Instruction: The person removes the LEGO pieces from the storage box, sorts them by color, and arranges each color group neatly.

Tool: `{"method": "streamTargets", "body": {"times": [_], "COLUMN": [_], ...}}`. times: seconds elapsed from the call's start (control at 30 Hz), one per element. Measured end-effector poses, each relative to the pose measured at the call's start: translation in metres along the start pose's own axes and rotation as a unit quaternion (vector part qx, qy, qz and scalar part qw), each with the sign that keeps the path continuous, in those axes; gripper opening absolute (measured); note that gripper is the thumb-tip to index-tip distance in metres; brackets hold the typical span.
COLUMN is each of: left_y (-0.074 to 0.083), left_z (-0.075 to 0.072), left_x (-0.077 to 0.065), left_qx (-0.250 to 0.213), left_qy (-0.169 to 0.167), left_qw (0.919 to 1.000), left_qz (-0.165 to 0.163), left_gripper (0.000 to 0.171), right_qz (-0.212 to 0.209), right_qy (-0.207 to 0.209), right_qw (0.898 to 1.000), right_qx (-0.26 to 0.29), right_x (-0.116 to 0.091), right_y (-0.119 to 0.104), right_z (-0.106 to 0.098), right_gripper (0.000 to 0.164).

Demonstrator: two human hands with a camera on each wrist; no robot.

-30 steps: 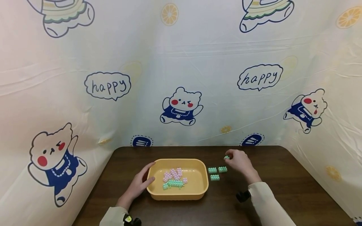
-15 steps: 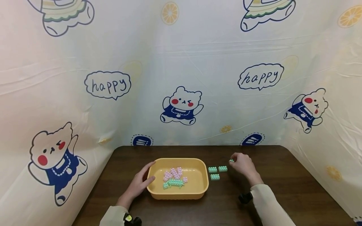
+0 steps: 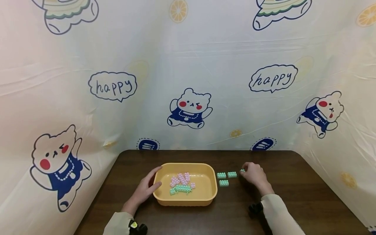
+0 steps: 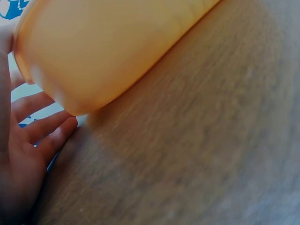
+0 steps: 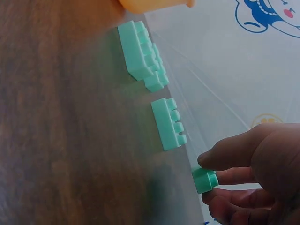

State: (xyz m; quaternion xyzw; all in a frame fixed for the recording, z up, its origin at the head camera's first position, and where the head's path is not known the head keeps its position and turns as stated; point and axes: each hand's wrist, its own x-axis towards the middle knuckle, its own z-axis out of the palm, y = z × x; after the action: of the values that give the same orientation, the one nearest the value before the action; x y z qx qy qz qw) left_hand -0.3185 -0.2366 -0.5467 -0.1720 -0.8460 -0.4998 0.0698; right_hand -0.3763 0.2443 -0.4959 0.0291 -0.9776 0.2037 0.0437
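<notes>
My left hand (image 3: 144, 189) holds the left side of a yellow plastic tray (image 3: 185, 203), its thumb over the rim; in the left wrist view the other fingers lie against the outer wall. Pink building blocks (image 3: 183, 179) and green ones (image 3: 183, 188) lie inside the tray. To the right of it, my right hand (image 3: 255, 175) pinches a small green building block (image 5: 205, 180) between thumb and fingers, at or just above the tabletop; I cannot tell which. Three longer green blocks (image 3: 232, 174) rest on the table between tray and right hand.
The dark wooden table (image 3: 188, 220) ends at a printed curtain (image 3: 188, 65) behind it, and curtain hangs on both sides too. A black wrist device (image 3: 255, 208) sits at the right sleeve, another (image 3: 137, 227) at the left.
My right hand has come nearer and slightly to the right with the small green block, ending beside the row of green blocks. The left hand stays on the tray.
</notes>
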Motion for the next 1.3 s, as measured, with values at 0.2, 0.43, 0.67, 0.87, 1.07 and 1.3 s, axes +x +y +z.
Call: {"method": "streamTargets", "body": {"times": [0.2,0.43,0.67,0.87,1.07,1.3], "left_y": [0.0004,0.0009,0.0006,0.0009,0.0008,-0.0004], "left_z": [0.0000,0.0002,0.0004,0.0008,0.0007,0.0008], "left_x": [0.0010,0.0000,-0.0003,-0.0005,-0.0006,-0.0002], "left_qx": [0.000,0.002,0.006,0.006,0.005,0.005], "left_qy": [0.003,0.001,0.003,0.002,0.002,0.003], "left_qw": [0.9998,0.9999,0.9998,0.9998,0.9998,0.9999], "left_qz": [-0.020,-0.017,-0.017,-0.017,-0.018,-0.012], "left_gripper": [0.061,0.061,0.061,0.061,0.061,0.060], "right_qz": [0.011,0.016,0.024,0.027,0.023,0.018], "right_qy": [-0.009,-0.008,-0.018,-0.023,-0.018,-0.011], "right_qw": [1.000,1.000,1.000,0.999,1.000,1.000], "right_qx": [0.000,0.001,0.003,0.001,0.000,-0.001], "right_x": [-0.0007,-0.0015,-0.0010,-0.0013,-0.0014,-0.0034], "right_y": [0.0049,0.0069,0.0090,0.0090,0.0091,0.0091], "right_z": [0.0030,0.0055,0.0082,0.0097,0.0098,0.0101], "right_gripper": [0.023,0.022,0.022,0.021,0.020,0.020]}}
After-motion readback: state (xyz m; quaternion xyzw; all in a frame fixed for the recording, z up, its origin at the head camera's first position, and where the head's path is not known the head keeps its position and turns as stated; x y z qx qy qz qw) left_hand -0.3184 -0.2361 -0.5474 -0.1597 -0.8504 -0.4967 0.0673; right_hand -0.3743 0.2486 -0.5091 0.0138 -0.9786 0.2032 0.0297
